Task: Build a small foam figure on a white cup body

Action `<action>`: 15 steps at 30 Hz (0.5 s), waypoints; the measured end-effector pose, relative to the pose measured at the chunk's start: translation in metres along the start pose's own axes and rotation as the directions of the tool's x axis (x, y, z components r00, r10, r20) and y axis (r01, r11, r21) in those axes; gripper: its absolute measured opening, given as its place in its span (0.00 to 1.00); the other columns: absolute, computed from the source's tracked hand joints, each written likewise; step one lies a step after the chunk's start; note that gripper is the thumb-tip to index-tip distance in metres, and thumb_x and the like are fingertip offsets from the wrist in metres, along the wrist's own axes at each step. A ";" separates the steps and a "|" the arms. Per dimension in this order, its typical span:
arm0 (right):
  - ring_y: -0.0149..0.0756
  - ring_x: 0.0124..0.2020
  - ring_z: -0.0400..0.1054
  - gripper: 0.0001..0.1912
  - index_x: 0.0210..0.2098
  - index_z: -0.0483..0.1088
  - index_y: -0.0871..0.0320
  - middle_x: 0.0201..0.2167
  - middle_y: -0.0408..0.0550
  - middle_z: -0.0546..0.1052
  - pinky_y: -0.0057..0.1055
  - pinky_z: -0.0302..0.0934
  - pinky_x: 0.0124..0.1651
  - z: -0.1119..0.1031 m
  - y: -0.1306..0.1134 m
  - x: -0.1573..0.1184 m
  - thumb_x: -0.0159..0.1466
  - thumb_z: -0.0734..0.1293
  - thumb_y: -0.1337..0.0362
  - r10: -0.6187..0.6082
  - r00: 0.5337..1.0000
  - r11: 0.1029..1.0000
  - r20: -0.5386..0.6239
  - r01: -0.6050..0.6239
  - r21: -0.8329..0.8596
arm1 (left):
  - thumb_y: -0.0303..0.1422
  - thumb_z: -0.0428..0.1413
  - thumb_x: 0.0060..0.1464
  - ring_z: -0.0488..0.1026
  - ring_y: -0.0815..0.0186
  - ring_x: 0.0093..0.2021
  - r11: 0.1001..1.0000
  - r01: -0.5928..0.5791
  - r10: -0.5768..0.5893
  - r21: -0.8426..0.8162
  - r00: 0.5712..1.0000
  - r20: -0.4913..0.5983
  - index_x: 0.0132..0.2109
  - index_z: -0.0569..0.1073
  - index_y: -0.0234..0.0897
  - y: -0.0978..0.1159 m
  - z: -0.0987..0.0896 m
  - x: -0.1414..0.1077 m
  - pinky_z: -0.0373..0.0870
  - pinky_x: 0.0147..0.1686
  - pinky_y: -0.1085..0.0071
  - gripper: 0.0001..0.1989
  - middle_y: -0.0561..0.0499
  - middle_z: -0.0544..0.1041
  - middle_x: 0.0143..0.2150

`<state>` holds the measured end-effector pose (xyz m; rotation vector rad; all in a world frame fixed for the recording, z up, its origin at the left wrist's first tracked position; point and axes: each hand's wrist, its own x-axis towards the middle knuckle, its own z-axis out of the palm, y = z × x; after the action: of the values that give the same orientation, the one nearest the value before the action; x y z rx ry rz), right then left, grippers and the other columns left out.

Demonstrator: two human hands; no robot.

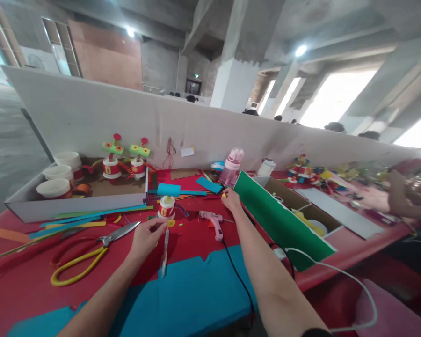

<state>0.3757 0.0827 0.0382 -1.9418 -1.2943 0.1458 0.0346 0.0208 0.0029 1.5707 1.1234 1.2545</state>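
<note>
My left hand (pixel 149 238) pinches a small round yellow paper disc (pixel 170 223) between thumb and fingertips. Just behind the disc stands a red and white paper cup (pixel 167 207), upside down, with dark coiled strips at its sides and a blue paper roll (pixel 169 189) above it. A pen (pixel 165 252) lies by that hand. Farther right, my right hand (pixel 232 200) is closed, with a small yellow piece (pixel 224 194) at its fingertips. A pink hot glue gun (pixel 214 222) rests on the red table between my arms.
Yellow-handled scissors (pixel 87 262) and paper strips (pixel 91 220) lie left. A white tray (pixel 80 202) holds cups and two finished-looking figures. A green-sided box (pixel 273 220) stands right of my forearm. Blue sheets (pixel 182 295) cover the front edge; a pink bottle (pixel 232 164) stands behind.
</note>
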 end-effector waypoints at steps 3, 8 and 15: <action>0.33 0.27 0.71 0.11 0.38 0.72 0.62 0.31 0.48 0.77 0.29 0.65 0.34 0.001 0.006 0.016 0.53 0.69 0.69 0.016 0.999 0.996 -0.042 -0.012 0.094 | 0.42 0.61 0.46 0.73 0.65 0.26 1.000 0.010 -0.010 -0.003 1.000 -0.008 0.34 0.80 0.36 0.002 -0.002 0.000 0.66 0.25 0.74 0.14 0.51 0.79 0.26; 0.32 0.25 0.72 0.14 0.37 0.71 0.62 0.29 0.49 0.77 0.27 0.66 0.30 -0.019 0.015 -0.031 0.62 0.62 0.56 0.018 0.990 0.963 -0.139 0.021 0.270 | 0.42 0.61 0.47 0.75 0.64 0.29 0.999 0.009 -0.009 -0.037 1.000 0.016 0.34 0.80 0.36 0.003 0.002 -0.002 0.69 0.28 0.73 0.13 0.50 0.80 0.28; 0.36 0.23 0.70 0.24 0.28 0.68 0.57 0.24 0.49 0.76 0.30 0.64 0.28 -0.033 0.029 -0.130 0.60 0.60 0.41 0.029 0.998 0.970 -0.048 -0.017 0.244 | 0.43 0.64 0.43 0.73 0.66 0.28 0.985 0.071 -0.063 -0.159 0.997 0.052 0.35 0.80 0.35 0.001 0.007 -0.006 0.69 0.29 0.73 0.16 0.50 0.79 0.28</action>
<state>0.3509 -0.0469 0.0015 -1.7407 -1.1628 0.2530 0.0407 0.0139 0.0014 1.4236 1.0114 1.2257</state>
